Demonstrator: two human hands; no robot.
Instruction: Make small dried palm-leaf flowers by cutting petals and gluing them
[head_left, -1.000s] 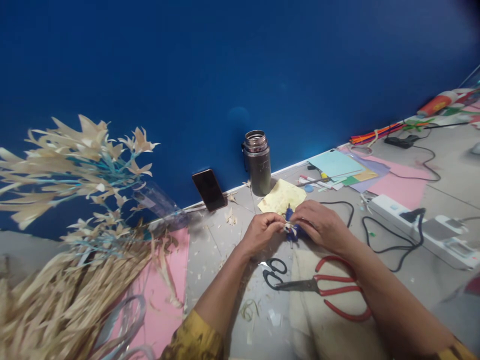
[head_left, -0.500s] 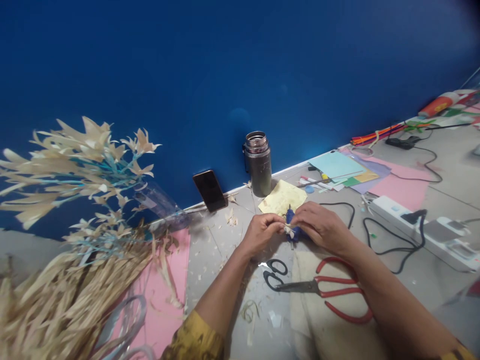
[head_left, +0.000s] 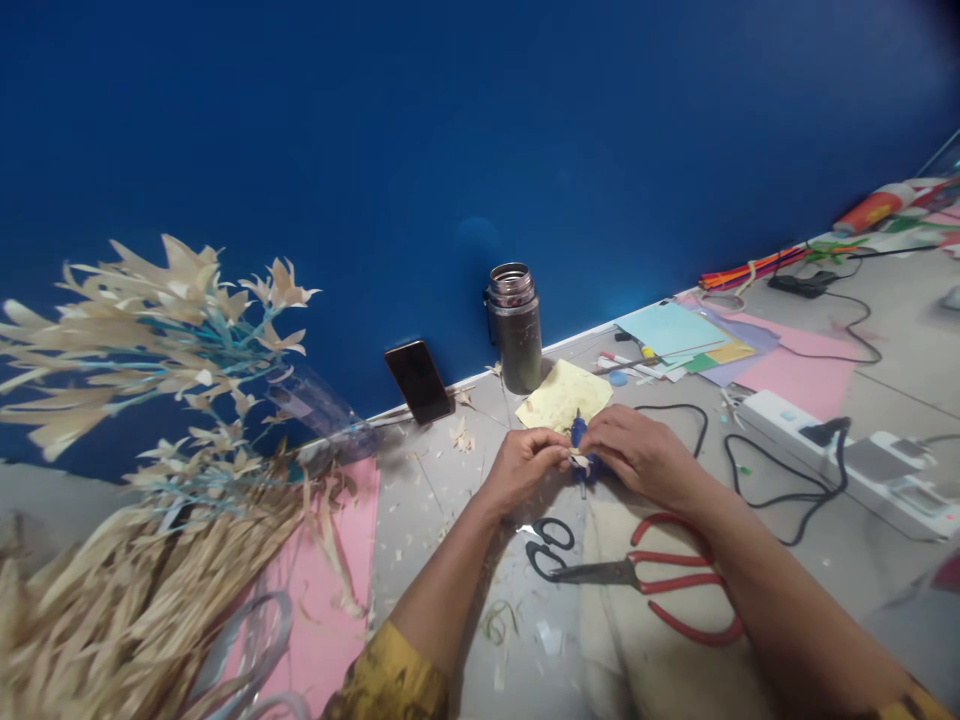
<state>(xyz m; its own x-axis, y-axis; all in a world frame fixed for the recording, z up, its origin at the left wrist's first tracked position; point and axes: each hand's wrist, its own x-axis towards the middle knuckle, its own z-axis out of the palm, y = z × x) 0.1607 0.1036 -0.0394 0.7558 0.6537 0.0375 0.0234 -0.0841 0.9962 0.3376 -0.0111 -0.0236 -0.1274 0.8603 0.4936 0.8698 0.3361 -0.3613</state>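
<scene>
My left hand (head_left: 525, 465) and my right hand (head_left: 637, 452) meet over the grey floor, fingers pinched together on a small pale straw piece (head_left: 579, 460) between them. Right behind that piece a blue tool (head_left: 578, 432) stands, partly hidden by my right fingers; whether my right hand grips it too I cannot tell. Just below my hands lie red-handled scissors (head_left: 675, 585) and small black-handled scissors (head_left: 553, 533). A yellow paper sheet (head_left: 562, 392) lies just beyond my hands.
A steel flask (head_left: 515, 328) and a dark phone (head_left: 418, 380) lean at the blue wall. A heap of dry straw leaves (head_left: 135, 520) and pink paper (head_left: 330, 590) fill the left. Coloured papers (head_left: 697, 340), a power strip (head_left: 847, 450) and black cables (head_left: 750, 470) lie on the right.
Barely anything differs: my hands stay together on the small straw piece, with only slight finger movement, and the view has shifted a little.
</scene>
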